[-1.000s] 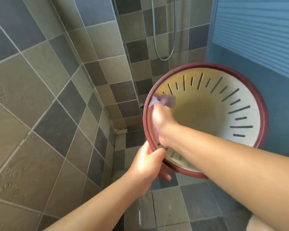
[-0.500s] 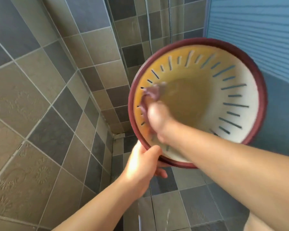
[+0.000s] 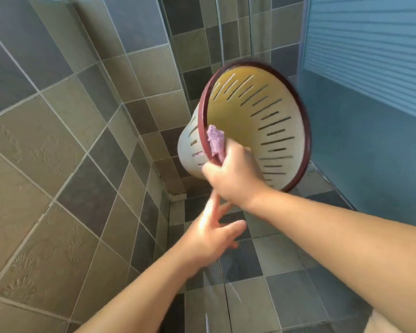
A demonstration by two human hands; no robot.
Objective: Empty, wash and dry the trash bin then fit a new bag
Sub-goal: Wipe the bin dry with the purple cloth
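Head camera: in a tiled shower corner, a person holds a slotted cream trash bin (image 3: pixel 269 131) with a dark red rim in mid-air, tipped on its side with the mouth turned toward the blue panel (image 3: pixel 370 68) at right. The right hand (image 3: pixel 235 176) alone carries it, its grip curled round the near rim and pinching a purple cloth (image 3: pixel 215 139) against that rim. The left hand (image 3: pixel 214 233) hangs just below, fingers spread and touching nothing. With only one hand on a thin rim, and a possibly damp cloth trapped under the fingers, the bin could slip or swing and drop onto the floor tiles (image 3: pixel 245 296). Its far rim sits near the blue panel and could knock it if the wrist turns further. The slots could snag the cloth. No new bag is in view; drying appears unfinished.
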